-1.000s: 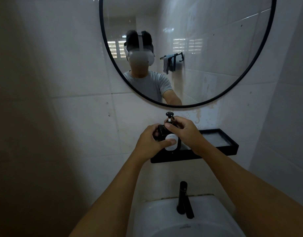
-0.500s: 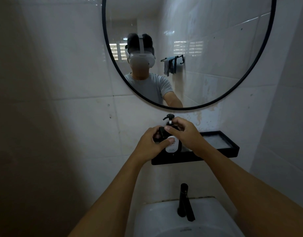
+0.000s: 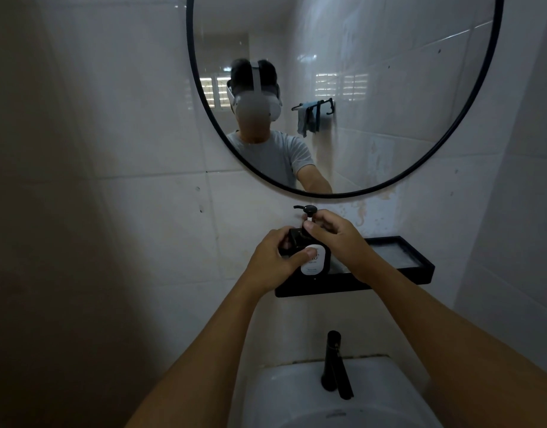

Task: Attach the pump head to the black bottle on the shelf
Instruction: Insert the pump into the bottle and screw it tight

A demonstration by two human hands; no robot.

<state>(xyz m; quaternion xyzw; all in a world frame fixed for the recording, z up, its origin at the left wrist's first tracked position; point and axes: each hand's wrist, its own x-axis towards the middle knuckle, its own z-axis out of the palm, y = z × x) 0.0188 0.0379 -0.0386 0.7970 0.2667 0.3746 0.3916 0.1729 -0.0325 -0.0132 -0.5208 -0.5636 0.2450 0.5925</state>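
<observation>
A black bottle [image 3: 316, 264] with a white oval label stands upright at the left end of a black wall shelf [image 3: 398, 274]. My left hand [image 3: 273, 261] wraps the bottle's left side, thumb lying across the label. The black pump head [image 3: 306, 209] sits on top of the bottle, its spout pointing left. My right hand [image 3: 337, 239] grips the collar under the pump head with thumb and fingers. The bottle's neck is hidden by my fingers.
A round black-framed mirror [image 3: 389, 88] hangs above the shelf. Below are a black tap [image 3: 334, 362] and a white basin [image 3: 337, 396]. Tiled walls close in on the left and right. The shelf's right part holds nothing.
The pump head's spout has turned round to point left while my right hand stayed on the collar. The left hand has kept its hold on the bottle.
</observation>
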